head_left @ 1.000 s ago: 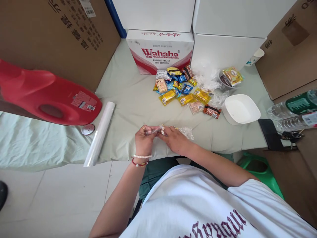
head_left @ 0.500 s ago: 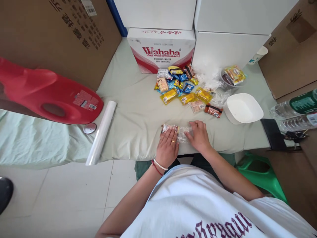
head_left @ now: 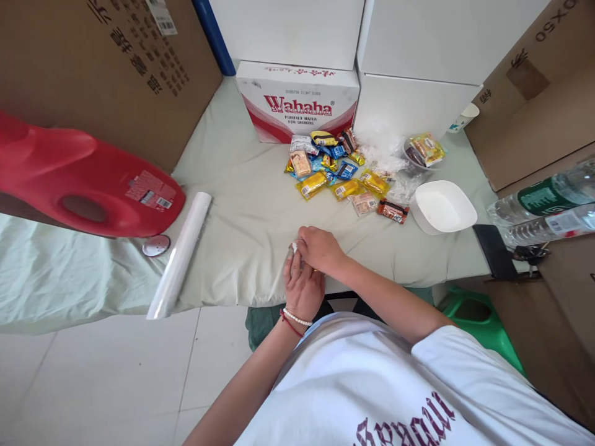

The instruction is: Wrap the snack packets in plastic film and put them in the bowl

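Note:
Both hands meet at the near edge of the table with its pale green cloth (head_left: 242, 204). My left hand (head_left: 303, 286) lies with fingers stretched over a small clear-wrapped snack packet (head_left: 292, 249), of which only a corner shows. My right hand (head_left: 318, 249) rests across the left hand's fingertips, fingers curled down onto the same packet. A pile of small snack packets (head_left: 344, 176) in yellow, blue and brown wrappers lies further back on the cloth. A white roll of film (head_left: 179, 254) lies to the left of my hands.
A red plastic jug (head_left: 88, 179) lies on its side at the left, with a round metal lid (head_left: 155, 245) by it. A white bowl (head_left: 444, 207), a Wahaha carton (head_left: 297, 102), white boxes, cardboard boxes, water bottles (head_left: 543, 207) and a green stool (head_left: 478, 310) surround the area.
Earlier both hands held the packet up, then pressed it flat side by side on the cloth. Now the right hand has crossed left over the left hand, covering the packet.

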A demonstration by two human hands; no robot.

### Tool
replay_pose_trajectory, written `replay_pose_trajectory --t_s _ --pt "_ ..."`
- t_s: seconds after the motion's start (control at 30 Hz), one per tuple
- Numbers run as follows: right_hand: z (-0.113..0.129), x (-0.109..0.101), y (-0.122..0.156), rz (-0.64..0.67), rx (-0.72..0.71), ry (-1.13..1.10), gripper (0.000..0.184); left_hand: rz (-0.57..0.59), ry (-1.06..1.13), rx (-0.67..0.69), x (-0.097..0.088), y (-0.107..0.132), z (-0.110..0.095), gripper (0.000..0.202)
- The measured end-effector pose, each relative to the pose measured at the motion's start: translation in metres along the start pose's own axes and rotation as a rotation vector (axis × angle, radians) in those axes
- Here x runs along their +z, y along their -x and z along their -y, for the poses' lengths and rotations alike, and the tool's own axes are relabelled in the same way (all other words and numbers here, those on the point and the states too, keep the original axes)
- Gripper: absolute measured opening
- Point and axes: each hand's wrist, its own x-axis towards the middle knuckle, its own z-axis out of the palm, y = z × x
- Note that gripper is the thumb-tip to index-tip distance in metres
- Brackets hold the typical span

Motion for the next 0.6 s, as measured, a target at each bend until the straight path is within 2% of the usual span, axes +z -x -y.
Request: replay_pose_trajectory --t_s 0.07,0.2,0.3,0.37,0.47,0.53,0.6 --pt "0.009 0.008 -0.008 0.002 -0.002 0.055 0.024 0.023 0.039 -0.028 -0.003 -0.002 0.003 0.054" --pt "0.015 0.015 -0.007 -0.023 -0.003 0.064 0.025 0.064 0.268 0.068 -0.019 -0.004 0.016 0.056" --pt "0.015 0.017 -0.004 -0.02 -0.009 0.03 0.025 0.012 0.435 0.063 -0.033 0.005 0.024 0.056" --pt "0.014 0.018 -0.004 -0.008 -0.008 0.024 0.025 -0.091 0.459 -0.055 -0.04 0.013 0.03 0.05" --pt "0.014 0.021 -0.002 0.011 -0.023 0.028 0.024 -0.218 0.323 -0.381 -0.038 0.019 0.038 0.036" --pt "0.014 0.024 0.0 0.001 -0.062 0.032 0.024 -0.178 0.265 -0.521 -0.031 0.017 0.042 0.031" --pt "0.014 0.028 0.004 -0.031 -0.132 0.035 0.024 -0.075 0.343 -0.536 -0.023 0.01 0.043 0.031"
